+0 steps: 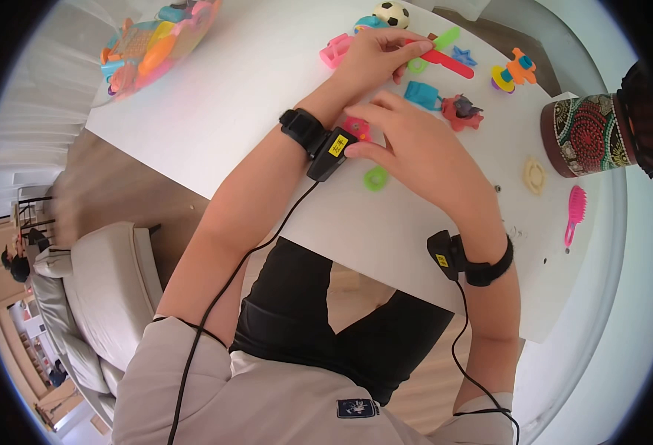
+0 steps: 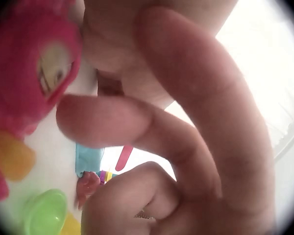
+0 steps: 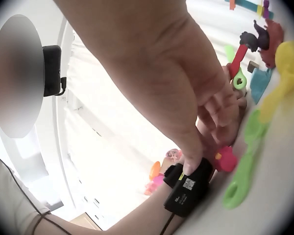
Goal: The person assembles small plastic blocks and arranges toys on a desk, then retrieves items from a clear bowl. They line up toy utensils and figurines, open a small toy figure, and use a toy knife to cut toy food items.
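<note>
My left hand [image 1: 371, 59] pinches one end of a flat red toy knife [image 1: 453, 64] between thumb and fingers, over the far part of the table. My right hand [image 1: 423, 144] reaches across beside the left wrist, its fingers loosely bent and apart. In the right wrist view its thumb tip rests against the black wrist camera [image 3: 188, 188] on the left arm. A pink toy [image 1: 358, 127] with yellow parts and an eye shape lies under the right fingertips, close to the left wrist. Large bent fingers [image 2: 108, 120] fill much of the left wrist view.
On the white table [image 1: 267, 215] are a green plastic piece [image 1: 376, 178], a blue cup-like toy [image 1: 423, 95], a reddish figure [image 1: 462, 113], a soccer ball [image 1: 391, 14], a pink hairbrush [image 1: 576, 211] and a patterned container [image 1: 590, 135]. A toy-filled clear container [image 1: 208, 44] stands at left.
</note>
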`<state>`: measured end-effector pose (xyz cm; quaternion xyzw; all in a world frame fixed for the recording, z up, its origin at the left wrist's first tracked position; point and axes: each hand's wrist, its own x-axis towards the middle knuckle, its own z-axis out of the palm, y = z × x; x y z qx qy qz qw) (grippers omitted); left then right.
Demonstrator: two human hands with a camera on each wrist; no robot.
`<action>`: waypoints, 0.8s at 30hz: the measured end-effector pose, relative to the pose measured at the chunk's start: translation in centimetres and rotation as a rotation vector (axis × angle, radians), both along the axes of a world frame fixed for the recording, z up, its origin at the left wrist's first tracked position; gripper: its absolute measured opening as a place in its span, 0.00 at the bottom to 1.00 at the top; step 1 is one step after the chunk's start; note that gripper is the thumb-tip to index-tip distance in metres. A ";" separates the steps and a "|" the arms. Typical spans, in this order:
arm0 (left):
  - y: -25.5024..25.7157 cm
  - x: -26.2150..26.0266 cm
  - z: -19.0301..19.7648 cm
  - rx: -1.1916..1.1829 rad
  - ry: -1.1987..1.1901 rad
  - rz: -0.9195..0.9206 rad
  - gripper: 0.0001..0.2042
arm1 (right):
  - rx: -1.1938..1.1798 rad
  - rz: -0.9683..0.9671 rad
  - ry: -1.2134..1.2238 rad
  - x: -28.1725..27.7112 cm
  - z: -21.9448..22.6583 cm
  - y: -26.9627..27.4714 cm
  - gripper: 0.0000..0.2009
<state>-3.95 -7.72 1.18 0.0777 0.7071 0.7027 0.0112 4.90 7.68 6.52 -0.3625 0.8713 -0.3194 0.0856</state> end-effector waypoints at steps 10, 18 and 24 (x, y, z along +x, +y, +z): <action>-0.1 -0.3 -0.3 0.042 0.007 0.000 0.14 | 0.125 -0.040 0.064 0.1 -1.9 -1.5 0.24; -0.3 -0.3 -0.2 0.048 -0.001 -0.010 0.14 | -0.027 -0.138 0.044 -1.8 1.4 1.9 0.16; -0.1 -0.5 -0.7 0.058 0.060 -0.022 0.15 | -0.056 -0.285 0.322 -5.0 3.6 5.2 0.16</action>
